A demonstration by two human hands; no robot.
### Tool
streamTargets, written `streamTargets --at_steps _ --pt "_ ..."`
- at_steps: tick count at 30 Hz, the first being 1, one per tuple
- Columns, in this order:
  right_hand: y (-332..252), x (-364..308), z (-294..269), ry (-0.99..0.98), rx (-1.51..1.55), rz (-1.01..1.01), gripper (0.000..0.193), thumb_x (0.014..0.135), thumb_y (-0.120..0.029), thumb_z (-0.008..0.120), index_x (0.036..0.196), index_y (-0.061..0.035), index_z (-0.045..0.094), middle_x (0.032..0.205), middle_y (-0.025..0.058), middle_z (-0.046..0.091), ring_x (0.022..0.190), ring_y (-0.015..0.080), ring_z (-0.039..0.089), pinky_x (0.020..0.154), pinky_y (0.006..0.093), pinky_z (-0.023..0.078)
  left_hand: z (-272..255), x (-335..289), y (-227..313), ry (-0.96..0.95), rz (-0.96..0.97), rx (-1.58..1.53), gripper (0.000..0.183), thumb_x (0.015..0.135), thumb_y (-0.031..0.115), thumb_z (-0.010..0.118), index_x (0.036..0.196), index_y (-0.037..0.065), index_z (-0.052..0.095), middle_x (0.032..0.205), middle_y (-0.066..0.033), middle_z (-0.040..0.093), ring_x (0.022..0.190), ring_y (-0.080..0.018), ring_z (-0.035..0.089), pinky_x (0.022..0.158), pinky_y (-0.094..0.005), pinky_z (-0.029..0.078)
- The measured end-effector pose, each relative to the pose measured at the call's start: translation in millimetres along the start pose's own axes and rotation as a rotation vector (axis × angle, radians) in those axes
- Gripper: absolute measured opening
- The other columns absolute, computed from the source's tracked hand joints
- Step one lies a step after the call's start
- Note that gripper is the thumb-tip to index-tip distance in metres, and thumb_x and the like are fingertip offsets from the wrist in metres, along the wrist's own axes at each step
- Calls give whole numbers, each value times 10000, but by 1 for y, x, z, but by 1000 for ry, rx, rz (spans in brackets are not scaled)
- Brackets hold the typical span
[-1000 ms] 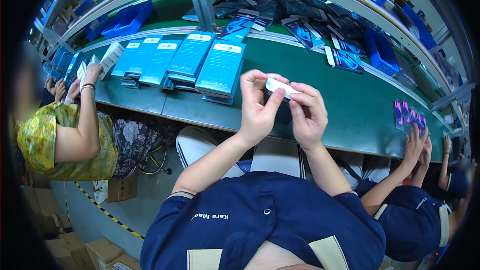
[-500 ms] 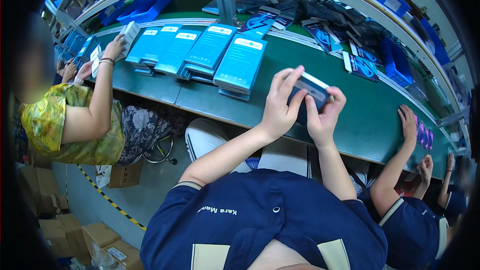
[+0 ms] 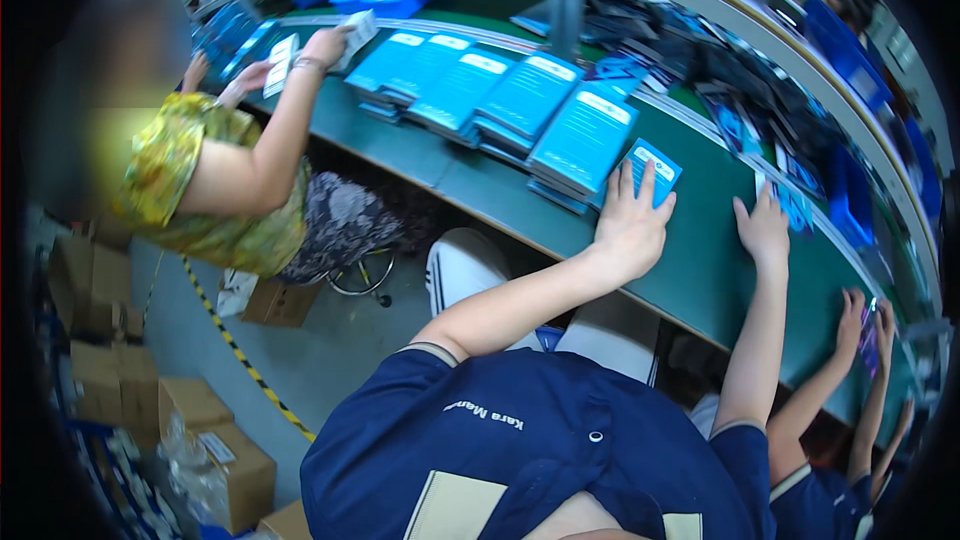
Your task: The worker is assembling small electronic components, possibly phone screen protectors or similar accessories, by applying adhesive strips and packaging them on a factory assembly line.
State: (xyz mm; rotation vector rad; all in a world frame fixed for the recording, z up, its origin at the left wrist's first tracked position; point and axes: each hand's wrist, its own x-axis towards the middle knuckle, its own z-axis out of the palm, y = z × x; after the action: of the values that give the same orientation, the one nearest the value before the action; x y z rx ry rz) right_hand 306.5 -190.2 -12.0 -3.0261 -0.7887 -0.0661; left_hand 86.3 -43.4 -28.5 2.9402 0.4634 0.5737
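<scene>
A worker, seen from a camera on their own head, sat at a long green workbench [image 3: 690,275] with both arms stretched forward over it. The left hand [image 3: 632,225] was clamped on a small blue box [image 3: 655,162], its fingers spread across the top face and its thumb along the right edge. That box was over the bench, just right of the nearest stack of blue boxes [image 3: 585,140]; whether its underside touched the bench could not be told. More blue stacks [image 3: 465,90] ran off to the left in an uneven row.

The right hand [image 3: 765,232] was well apart from the left, palm down, with the thumb held away from the fingers. Its fingertips were close to a blue and dark flat pack [image 3: 797,208] near the bench's far edge; blur hid whether they touched. Beyond lay a heap of dark packs [image 3: 690,50], with a blue bin [image 3: 850,200] at its right.

The step in hand looked like placing the box beside the stacks while reaching for a pack. The next move seemed to call for squaring the box and freeing the left fingers without nudging the stack, and for the right fingers to close around a single pack.

At the left, a co-worker in a yellow patterned top [image 3: 215,180] handled white boxes [image 3: 281,66].
</scene>
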Motion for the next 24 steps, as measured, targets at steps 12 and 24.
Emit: streamTargets --at_steps 12,24 --pt "-75 -129 5 430 204 -327 297 909 -152 640 1113 63 655 1131 270 672 1115 414 617 942 440 518 5 -2 -13 25 -85 -98 491 909 254 562 1377 105 575 1512 -325 312 1420 -527 248 1159 -611 194" --pt "-63 -151 10 336 349 -531 430 760 6 595 1181 93 611 1132 265 675 1165 399 610 993 435 499 10 1 -43 49 -37 -33 466 881 213 575 1334 109 609 1498 -294 368 1401 -513 301 1152 -621 217"
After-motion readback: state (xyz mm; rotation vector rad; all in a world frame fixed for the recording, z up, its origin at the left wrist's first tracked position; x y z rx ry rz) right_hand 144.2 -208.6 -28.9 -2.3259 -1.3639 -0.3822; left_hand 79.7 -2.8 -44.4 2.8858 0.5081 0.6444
